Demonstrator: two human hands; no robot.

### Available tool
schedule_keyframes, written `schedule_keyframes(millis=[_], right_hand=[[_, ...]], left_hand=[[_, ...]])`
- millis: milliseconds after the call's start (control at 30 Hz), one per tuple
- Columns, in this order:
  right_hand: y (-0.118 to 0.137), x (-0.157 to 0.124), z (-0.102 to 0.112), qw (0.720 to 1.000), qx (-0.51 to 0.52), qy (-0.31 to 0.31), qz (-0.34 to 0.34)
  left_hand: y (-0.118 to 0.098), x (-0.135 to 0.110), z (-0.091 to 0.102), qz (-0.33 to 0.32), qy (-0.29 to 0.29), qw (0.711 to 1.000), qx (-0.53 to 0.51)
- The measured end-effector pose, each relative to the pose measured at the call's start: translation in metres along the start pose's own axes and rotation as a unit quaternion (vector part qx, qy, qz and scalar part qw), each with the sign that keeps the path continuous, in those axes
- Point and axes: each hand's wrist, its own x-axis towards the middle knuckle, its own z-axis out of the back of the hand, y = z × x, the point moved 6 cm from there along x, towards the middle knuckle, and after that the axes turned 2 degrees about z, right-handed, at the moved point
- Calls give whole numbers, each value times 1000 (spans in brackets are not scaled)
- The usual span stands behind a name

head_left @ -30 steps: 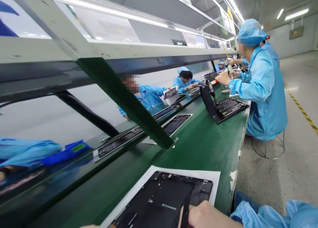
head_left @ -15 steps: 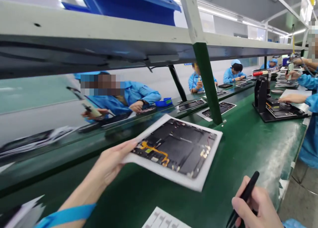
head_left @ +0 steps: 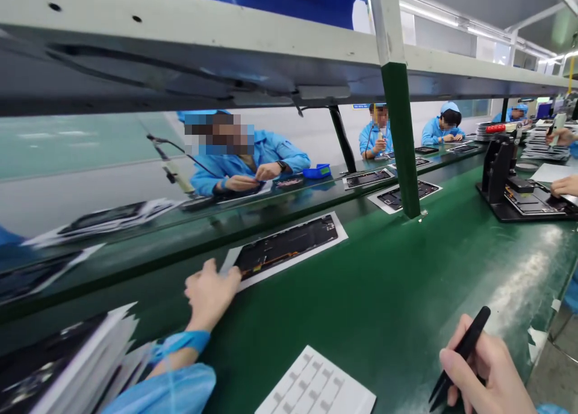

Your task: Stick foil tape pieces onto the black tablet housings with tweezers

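Note:
A black tablet-style panel (head_left: 284, 247) with an orange flex strip lies flat on a white foam backing, on the green bench (head_left: 383, 281). My left hand (head_left: 211, 293) touches the backing's near corner, its fingers resting there. At the lower right, my right hand (head_left: 487, 366) grips black tweezers (head_left: 460, 351), their tips pointing down and partly hidden by the fingers. A white sheet of small pads (head_left: 316, 384) lies between my hands, nearest the bottom edge. A stack of panels with white backings (head_left: 76, 360) sits left of my left wrist.
A black fixture holding a panel (head_left: 519, 191) stands at right, with a co-worker's hand (head_left: 564, 185) beside it. A green post (head_left: 400, 137) supports an overhead shelf (head_left: 180, 41). Co-workers in blue sit across the bench, with more panels and a blue bin (head_left: 316, 172).
The panel, tilted up in my left hand before, now lies flat on the bench farther away. The view has swung slightly. My right hand still holds the tweezers.

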Motion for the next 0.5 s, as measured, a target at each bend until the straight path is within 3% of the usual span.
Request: schedule_keyframes(millis=[100, 233, 367, 500], right_hand=[[0, 0, 3, 999, -10, 26, 23], [4, 0, 4, 995, -46, 68, 57], [10, -1, 9, 996, -65, -5, 60], [14, -7, 10, 995, -70, -39, 55]], left_hand=[[-3, -8, -6, 5, -4, 1000, 22], [-35, -27, -11, -96, 17, 995, 17], [-77, -63, -6, -204, 57, 977, -22], [-109, -121, 9, -283, 134, 949, -42]])
